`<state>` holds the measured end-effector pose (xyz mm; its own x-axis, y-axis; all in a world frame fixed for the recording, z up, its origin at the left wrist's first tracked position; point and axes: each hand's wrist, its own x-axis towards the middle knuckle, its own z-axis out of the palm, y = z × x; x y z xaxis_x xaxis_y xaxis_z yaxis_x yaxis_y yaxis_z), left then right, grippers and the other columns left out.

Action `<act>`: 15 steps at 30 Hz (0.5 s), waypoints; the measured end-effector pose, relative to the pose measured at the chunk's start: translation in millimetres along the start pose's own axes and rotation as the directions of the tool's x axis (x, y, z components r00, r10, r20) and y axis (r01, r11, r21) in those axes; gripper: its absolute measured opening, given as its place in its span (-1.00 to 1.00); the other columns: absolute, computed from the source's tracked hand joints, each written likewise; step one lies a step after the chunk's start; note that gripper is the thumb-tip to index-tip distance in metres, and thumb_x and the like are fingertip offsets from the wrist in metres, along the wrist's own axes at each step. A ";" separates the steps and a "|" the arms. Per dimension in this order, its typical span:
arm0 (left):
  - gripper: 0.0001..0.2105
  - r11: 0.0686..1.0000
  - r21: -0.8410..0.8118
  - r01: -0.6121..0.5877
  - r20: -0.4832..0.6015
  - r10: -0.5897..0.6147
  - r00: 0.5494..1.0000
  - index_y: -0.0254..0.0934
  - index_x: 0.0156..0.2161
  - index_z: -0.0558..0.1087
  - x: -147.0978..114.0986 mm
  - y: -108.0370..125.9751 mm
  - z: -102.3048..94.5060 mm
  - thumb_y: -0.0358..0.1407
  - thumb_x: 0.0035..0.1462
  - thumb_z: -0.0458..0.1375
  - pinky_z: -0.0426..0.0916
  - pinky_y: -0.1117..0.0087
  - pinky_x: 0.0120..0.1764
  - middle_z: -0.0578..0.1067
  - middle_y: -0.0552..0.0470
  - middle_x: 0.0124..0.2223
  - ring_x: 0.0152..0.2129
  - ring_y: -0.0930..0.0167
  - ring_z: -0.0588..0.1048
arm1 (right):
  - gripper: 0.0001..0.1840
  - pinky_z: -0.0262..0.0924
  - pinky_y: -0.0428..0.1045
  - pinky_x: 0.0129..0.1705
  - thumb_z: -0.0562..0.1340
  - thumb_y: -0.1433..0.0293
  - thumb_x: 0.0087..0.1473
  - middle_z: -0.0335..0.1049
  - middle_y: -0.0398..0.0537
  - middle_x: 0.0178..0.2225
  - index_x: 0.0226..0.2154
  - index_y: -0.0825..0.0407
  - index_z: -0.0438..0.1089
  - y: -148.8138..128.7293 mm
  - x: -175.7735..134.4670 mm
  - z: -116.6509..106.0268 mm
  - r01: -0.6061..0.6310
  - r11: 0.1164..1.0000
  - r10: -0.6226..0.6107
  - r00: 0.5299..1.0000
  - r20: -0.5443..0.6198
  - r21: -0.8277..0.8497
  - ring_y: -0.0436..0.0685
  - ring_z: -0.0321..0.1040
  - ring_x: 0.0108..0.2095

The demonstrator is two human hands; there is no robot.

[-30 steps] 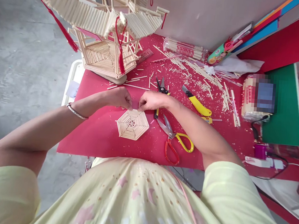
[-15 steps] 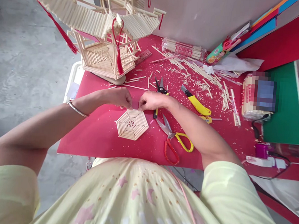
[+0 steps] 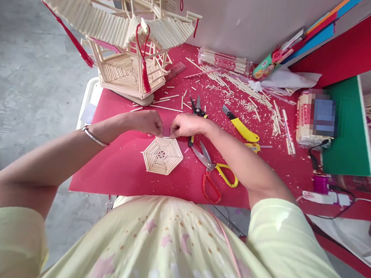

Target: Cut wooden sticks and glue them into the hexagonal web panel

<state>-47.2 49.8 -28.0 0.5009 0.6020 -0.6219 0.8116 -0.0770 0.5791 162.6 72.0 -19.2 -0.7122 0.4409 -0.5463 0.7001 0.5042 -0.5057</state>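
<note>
A flat hexagon of short wooden sticks (image 3: 162,155), laid in rings round a small open star at its centre, rests on the red tabletop (image 3: 112,167). At its far edge my left hand (image 3: 150,122) and my right hand (image 3: 186,125) face each other, fingers closed in a pinch. Between the fingertips shows a short pale wooden stick (image 3: 166,137), lying along that edge; the fingers partly hide it. Just right of the hexagon lie scissors (image 3: 211,166) with one red and one yellow handle. Black-jawed cutters (image 3: 198,108) are partly covered by my right hand.
A stick-built pavilion model (image 3: 129,72) with red tassels stands at the back left. A yellow utility knife (image 3: 242,128), loose sticks (image 3: 234,85) and crumbs spread over the right side. Bundled sticks (image 3: 223,60) lie by the wall; a power strip (image 3: 317,197) sits far right.
The whole view has shifted slightly, with things on the right sliding a little left. Both hands keep their pinch at the hexagon's far edge.
</note>
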 end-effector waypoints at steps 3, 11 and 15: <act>-0.83 1.000 -0.002 0.023 -0.012 -0.024 1.000 -0.21 -0.45 0.61 -1.2 2.3 0.3 -0.16 -0.10 0.27 0.19 0.44 -0.47 0.50 0.06 -0.54 -0.56 0.44 0.40 | -0.78 -0.02 -0.05 -0.38 0.36 0.28 0.08 0.60 -0.08 -0.37 -0.26 0.05 0.65 0.0 0.2 1.0 -0.008 1.000 0.007 1.000 -0.014 -0.007 0.01 0.32 -0.41; -0.84 1.000 -0.007 0.025 -0.010 -0.025 1.000 -0.21 -0.46 0.61 -3.4 6.4 0.4 -0.17 -0.11 0.27 0.18 0.44 -0.47 0.47 0.09 -0.55 -0.57 0.46 0.38 | -0.79 -0.01 -0.06 -0.39 0.36 0.28 0.09 0.59 -0.09 -0.37 -0.26 0.04 0.65 1.4 -0.2 2.3 0.007 1.000 -0.006 1.000 -0.013 0.004 0.01 0.33 -0.41; -0.85 1.000 -0.007 0.024 -0.005 -0.024 1.000 -0.20 -0.48 0.60 -4.5 8.5 0.6 -0.18 -0.12 0.27 0.16 0.45 -0.47 0.45 0.10 -0.57 -0.58 0.47 0.35 | -0.78 0.00 -0.06 -0.38 0.37 0.28 0.07 0.60 -0.08 -0.36 -0.25 0.04 0.65 1.2 -0.5 3.0 0.002 1.000 -0.002 1.000 -0.019 0.005 0.01 0.34 -0.40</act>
<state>-42.4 46.0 -20.6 0.4798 0.6077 -0.6329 0.8211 -0.0568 0.5680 164.0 70.1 -21.5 -0.7141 0.4538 -0.5330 0.6991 0.5015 -0.5096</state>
